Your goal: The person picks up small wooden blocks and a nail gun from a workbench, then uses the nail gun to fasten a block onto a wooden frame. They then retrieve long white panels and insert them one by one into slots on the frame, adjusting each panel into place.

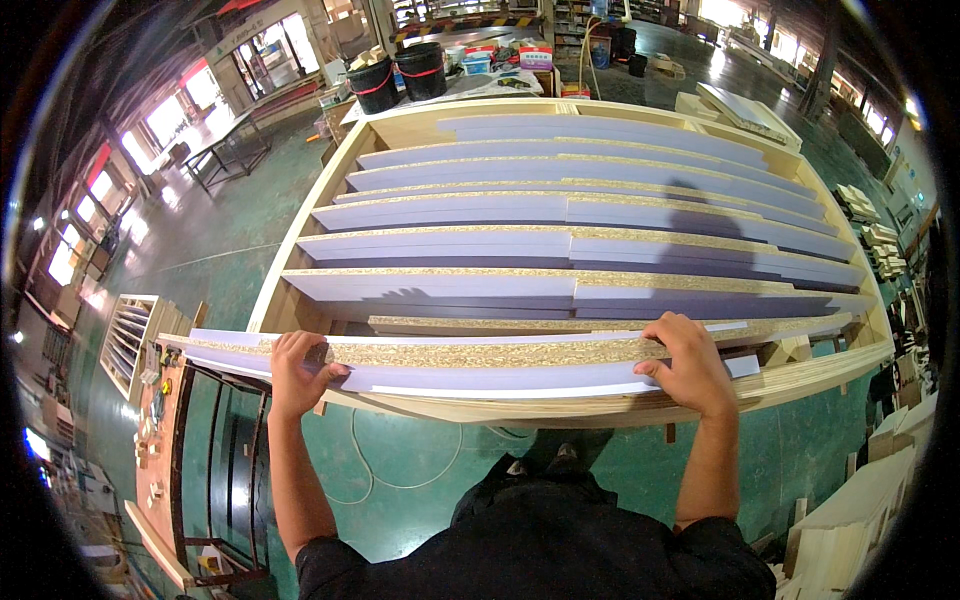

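Note:
A long, white-faced particleboard strip (500, 352) lies across the near side of a large pale wooden frame (325, 188), its speckled raw edge facing up. My left hand (297, 372) grips it toward its left end, fingers over the far side and thumb on the near side. Further right, my right hand (690, 362) is closed around the same strip in a like hold. Beyond it, inside the frame, several white-faced particleboard panels (430, 285) stand on edge in rows running left to right.
Two black buckets (421, 72) and small containers crowd a table past the far edge. At the lower left is a workbench (158, 440) with small wood pieces. Pale boards (850, 510) are stacked at the lower right. A thin hose (365, 470) lies on the green floor.

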A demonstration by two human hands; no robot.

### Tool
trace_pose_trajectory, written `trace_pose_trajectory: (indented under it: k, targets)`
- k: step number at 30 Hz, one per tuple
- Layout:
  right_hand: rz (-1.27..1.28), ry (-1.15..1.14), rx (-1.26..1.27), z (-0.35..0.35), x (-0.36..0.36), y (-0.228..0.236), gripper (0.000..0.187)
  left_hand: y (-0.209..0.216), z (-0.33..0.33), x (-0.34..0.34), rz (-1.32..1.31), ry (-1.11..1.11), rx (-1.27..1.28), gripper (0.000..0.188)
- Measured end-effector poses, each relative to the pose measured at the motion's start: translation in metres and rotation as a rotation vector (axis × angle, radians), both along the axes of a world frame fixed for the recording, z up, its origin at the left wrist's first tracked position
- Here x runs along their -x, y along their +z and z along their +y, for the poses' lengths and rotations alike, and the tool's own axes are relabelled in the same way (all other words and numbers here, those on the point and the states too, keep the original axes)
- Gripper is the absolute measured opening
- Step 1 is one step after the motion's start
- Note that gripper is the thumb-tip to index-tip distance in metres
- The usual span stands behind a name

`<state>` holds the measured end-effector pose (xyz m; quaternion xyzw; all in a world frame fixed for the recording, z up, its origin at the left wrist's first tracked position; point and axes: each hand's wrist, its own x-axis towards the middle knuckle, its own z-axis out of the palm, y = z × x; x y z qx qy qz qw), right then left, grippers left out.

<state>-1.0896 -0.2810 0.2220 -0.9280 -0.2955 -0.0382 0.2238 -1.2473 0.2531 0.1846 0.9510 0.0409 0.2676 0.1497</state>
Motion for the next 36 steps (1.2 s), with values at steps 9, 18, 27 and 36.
trace_pose_trajectory:
  k: [9, 18, 27, 36]
  targets:
    - [-0.044, 0.018, -0.050, 0.000, -0.002, -0.004, 0.046, -0.007, 0.007, 0.000, -0.020, -0.021, -0.011, 0.073]
    - [-0.036, 0.015, -0.058, 0.000, -0.001, -0.003, 0.045, -0.005, 0.003, 0.000, -0.041, -0.008, -0.021, 0.070]
    - [-0.085, 0.016, -0.072, -0.002, -0.003, -0.006, 0.048, 0.003, 0.003, -0.001, 0.004, -0.055, 0.009, 0.065]
    - [-0.057, -0.029, -0.062, 0.000, -0.005, -0.002, 0.056, 0.017, -0.004, -0.003, 0.128, -0.041, 0.064, 0.047]
